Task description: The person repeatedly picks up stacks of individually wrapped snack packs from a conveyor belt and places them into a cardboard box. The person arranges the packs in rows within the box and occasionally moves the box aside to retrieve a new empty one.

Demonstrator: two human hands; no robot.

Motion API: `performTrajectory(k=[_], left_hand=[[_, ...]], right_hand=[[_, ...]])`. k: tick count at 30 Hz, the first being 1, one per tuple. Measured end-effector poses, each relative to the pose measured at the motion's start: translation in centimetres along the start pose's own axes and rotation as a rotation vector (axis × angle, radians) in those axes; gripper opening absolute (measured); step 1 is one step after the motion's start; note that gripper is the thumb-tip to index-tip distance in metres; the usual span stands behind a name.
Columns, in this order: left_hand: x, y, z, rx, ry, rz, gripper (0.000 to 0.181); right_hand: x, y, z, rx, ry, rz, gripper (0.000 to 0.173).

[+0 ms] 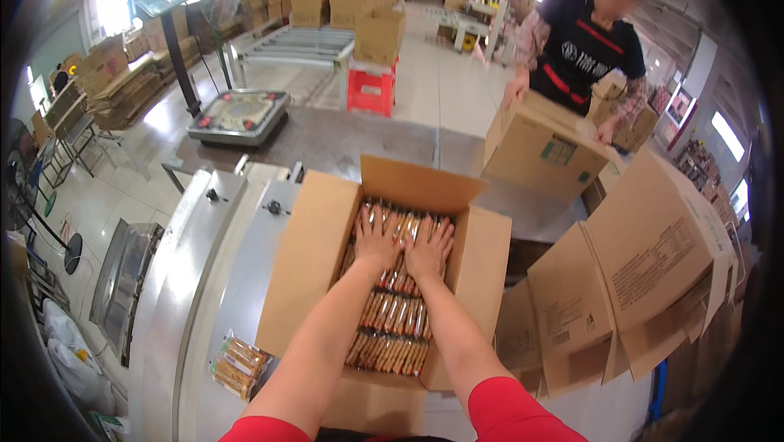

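An open cardboard box (pixel 484 258) with its flaps spread stands before me, holding rows of clear-wrapped snack packets (pixel 392 353). Both palms lie flat on the packets in the far part of the box: my left hand (pixel 375 243) towards the left, my right hand (pixel 427 249) just beside it. The fingers of each are spread and grasp nothing. Beneath the hands, part of the rows is hidden. Outside the box, at its lower left, a few loose wrapped packets (pixel 239 365) rest on the metal surface (pixel 205 319).
Across the dark table (pixel 343 136) a co-worker (pixel 579 44) holds a carton (pixel 539 148). A platform scale (pixel 239 114) sits at the back left. Flattened or part-folded cartons (pixel 643 258) lean at the right. A red stool (pixel 370 90) bearing a box stands beyond the table.
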State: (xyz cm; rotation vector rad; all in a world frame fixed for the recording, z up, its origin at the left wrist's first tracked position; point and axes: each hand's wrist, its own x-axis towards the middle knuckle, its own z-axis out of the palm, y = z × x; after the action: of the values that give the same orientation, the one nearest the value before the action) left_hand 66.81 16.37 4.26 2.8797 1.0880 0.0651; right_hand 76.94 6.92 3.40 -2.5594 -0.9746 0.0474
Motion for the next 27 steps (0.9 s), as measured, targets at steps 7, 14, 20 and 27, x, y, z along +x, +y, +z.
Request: performTrajectory(k=[7,14,20,27], left_hand=[[-21.6,-4.2,-4.8,-0.503,0.464,0.193,0.062],[-40.9,-20.4,0.2,-0.322,0.553,-0.52,0.055],[-52.8,-24.5,2.8,-0.315,0.651,-0.719,0.053],[-57.2,-21.0,5.3,-0.288,0.597,-0.936,0.048]], right_hand=[[-6.3,1.1,-7.4,0.024,-0.024,-0.181,0.094],[-21.6,9.3,-9.9,0.072,-0.052,-0.146,0.086],[-32.4,9.2,-4.0,0.067,0.109,-0.207,0.072],[-32.2,8.7,-4.8,0.156,0.106,-0.179,0.05]])
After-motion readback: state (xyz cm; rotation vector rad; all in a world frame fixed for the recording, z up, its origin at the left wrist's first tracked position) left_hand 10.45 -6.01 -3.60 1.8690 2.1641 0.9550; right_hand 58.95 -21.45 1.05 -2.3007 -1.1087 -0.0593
